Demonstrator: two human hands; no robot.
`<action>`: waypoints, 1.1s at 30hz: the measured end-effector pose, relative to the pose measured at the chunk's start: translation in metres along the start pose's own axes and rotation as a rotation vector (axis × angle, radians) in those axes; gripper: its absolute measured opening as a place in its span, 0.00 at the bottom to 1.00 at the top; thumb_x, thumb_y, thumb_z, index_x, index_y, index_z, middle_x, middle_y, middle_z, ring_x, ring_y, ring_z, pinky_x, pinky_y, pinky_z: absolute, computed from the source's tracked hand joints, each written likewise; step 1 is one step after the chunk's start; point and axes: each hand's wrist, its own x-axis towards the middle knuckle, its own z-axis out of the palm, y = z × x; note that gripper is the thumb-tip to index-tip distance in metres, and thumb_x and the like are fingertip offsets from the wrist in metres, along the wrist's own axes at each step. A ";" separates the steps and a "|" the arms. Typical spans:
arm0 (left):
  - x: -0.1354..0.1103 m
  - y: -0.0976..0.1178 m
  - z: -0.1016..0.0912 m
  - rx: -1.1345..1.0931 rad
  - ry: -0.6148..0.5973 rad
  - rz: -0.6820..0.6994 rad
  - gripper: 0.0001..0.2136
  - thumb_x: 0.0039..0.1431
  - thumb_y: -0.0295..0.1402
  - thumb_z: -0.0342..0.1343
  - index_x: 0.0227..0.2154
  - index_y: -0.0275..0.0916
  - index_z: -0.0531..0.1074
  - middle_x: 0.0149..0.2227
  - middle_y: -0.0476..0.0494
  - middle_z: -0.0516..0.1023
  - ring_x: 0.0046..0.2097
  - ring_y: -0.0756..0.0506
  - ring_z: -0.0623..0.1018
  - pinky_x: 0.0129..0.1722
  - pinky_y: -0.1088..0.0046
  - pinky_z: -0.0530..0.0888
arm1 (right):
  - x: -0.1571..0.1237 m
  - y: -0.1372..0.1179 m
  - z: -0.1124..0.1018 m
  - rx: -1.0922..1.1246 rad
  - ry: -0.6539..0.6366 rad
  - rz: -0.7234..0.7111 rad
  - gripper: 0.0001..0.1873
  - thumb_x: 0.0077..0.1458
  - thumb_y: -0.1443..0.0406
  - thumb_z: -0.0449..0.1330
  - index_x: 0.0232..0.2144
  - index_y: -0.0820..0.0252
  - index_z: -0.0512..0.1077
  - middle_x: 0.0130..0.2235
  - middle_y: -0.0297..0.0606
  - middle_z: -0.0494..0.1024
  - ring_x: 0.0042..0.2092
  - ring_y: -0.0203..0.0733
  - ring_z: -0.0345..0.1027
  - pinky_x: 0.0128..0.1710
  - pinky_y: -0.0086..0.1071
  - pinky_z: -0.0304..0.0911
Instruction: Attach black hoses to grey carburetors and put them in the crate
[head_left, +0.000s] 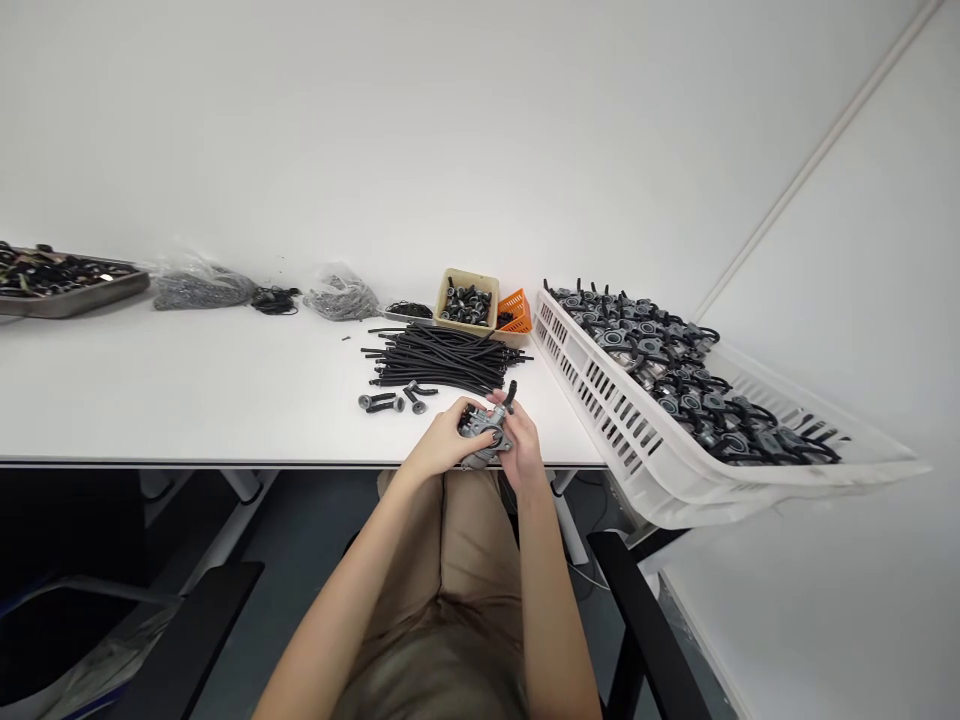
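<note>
A grey metal carburetor [482, 456] is between my two hands, over the front edge of the table. My left hand [441, 440] grips its left side, with the thumb across the top. My right hand [523, 442] closes on its right side, fingers by a short black hose [511, 393] that sticks up from it. The fingertips behind the body are hidden. Just beyond lies a pile of black rubber hoses [442, 358]. Left of it on the table are several small elbow fittings [381, 402] with round grey ends.
On the right, a white slatted crate [600, 400] holds rows of carburetors [652, 350]. Along the wall stand a cream bin [442, 300] of fittings, an orange basket [525, 308], plastic bags [202, 285] and a metal tray [90, 297]. Chair armrests [645, 620] flank me.
</note>
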 end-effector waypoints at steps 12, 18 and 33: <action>0.000 -0.001 0.000 -0.014 -0.017 0.018 0.19 0.50 0.40 0.61 0.45 0.40 0.70 0.44 0.44 0.78 0.46 0.41 0.77 0.48 0.66 0.72 | 0.000 0.003 -0.006 -0.001 -0.066 -0.001 0.15 0.49 0.56 0.68 0.36 0.58 0.76 0.33 0.34 0.77 0.34 0.36 0.70 0.38 0.28 0.67; 0.000 -0.003 0.000 -0.005 -0.010 0.023 0.19 0.50 0.39 0.61 0.45 0.40 0.70 0.43 0.45 0.78 0.44 0.42 0.77 0.47 0.67 0.72 | -0.003 0.001 -0.003 -0.027 -0.059 0.008 0.16 0.51 0.54 0.66 0.38 0.59 0.77 0.35 0.36 0.77 0.36 0.38 0.70 0.38 0.29 0.67; -0.001 -0.004 0.000 -0.002 -0.013 0.043 0.19 0.50 0.38 0.62 0.45 0.38 0.70 0.39 0.45 0.78 0.39 0.44 0.76 0.42 0.69 0.72 | -0.004 0.004 -0.005 -0.027 -0.062 -0.018 0.17 0.50 0.53 0.66 0.36 0.59 0.76 0.33 0.35 0.75 0.34 0.36 0.68 0.36 0.28 0.66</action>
